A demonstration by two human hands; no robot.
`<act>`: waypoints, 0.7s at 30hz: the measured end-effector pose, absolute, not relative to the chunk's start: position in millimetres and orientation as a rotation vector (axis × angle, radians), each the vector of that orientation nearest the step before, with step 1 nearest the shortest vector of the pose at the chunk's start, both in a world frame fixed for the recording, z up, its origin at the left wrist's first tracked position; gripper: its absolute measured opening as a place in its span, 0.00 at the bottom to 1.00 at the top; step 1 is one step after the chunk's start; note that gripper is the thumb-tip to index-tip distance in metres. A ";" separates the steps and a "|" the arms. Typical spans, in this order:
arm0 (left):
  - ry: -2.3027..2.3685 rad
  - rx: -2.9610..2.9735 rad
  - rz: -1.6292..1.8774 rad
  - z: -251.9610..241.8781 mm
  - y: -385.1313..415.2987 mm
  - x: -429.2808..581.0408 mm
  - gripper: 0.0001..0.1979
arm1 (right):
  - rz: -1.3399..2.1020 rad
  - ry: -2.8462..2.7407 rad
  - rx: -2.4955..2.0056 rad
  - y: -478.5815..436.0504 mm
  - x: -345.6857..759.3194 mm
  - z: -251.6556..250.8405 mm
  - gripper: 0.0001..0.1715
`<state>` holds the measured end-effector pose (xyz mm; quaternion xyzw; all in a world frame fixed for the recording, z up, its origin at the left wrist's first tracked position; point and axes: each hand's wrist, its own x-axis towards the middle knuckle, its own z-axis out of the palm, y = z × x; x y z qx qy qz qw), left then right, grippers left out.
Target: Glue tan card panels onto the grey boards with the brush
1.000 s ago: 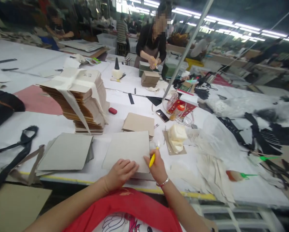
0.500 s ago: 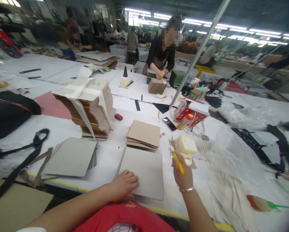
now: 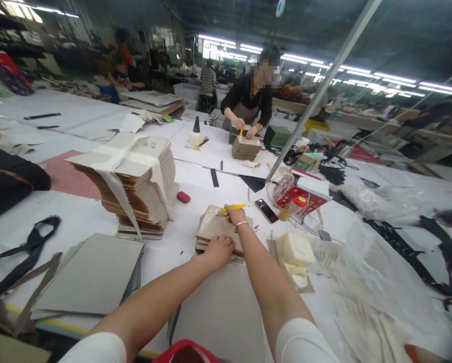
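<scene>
My right hand (image 3: 236,215) is closed round a yellow-handled brush (image 3: 233,207). The brush's tip touches the top sheet of a small stack of brown cardboard (image 3: 213,228), where a wet, whitish patch shows near the far left corner. My left hand (image 3: 220,250) presses on the near edge of that stack, fingers laid out on the board. Nearer to me lies a larger stack of grey boards (image 3: 218,307), partly covered by my forearms. To the right stands a cut-open cream plastic container (image 3: 296,249).
A tall, leaning cardboard bundle (image 3: 135,176) tied with white strips stands at left, with more grey boards (image 3: 90,275) before it. A phone (image 3: 266,210), a jar (image 3: 296,205) and a slanting metal pole (image 3: 320,96) are to the right. Across the table, a co-worker (image 3: 248,106) brushes another stack.
My right hand has moved from beside the cream container to the small cardboard stack with the brush. My left hand has gone forward from the grey boards onto that stack.
</scene>
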<state>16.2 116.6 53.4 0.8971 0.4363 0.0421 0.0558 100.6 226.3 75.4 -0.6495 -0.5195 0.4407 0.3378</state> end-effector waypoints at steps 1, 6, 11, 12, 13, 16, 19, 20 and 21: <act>1.320 2.735 0.123 52.6 119.9 16.1 0.18 | 1.096 -1.325 -1.728 229.5 111.9 74.0 0.14; 1.315 2.737 0.110 55.4 134.4 18.1 0.14 | 0.839 -1.282 -1.844 214.2 188.9 78.5 0.18; 1.246 2.766 0.092 60.9 140.8 24.2 0.10 | 0.643 -1.534 -1.743 157.6 231.8 85.9 0.14; 1.244 2.760 0.081 62.1 141.0 24.7 0.10 | 0.597 -1.681 -1.685 142.5 233.7 85.7 0.13; 1.245 2.745 0.063 63.3 141.4 24.8 0.10 | 0.547 -1.844 -1.618 126.3 234.5 85.1 0.13; 1.251 2.689 -0.003 66.8 145.4 24.7 0.14 | 0.449 -2.167 -1.472 75.9 235.1 84.5 0.15; 1.225 2.667 -0.041 71.5 153.0 25.4 0.15 | 0.437 -2.001 -1.495 33.0 237.0 89.6 0.16; 1.214 2.658 -0.047 74.0 155.3 25.5 0.14 | 0.448 -1.861 -1.523 22.1 237.4 92.6 0.17; 1.205 2.649 -0.046 77.2 156.8 25.1 0.14 | 0.468 -1.709 -1.550 13.2 237.4 95.9 0.18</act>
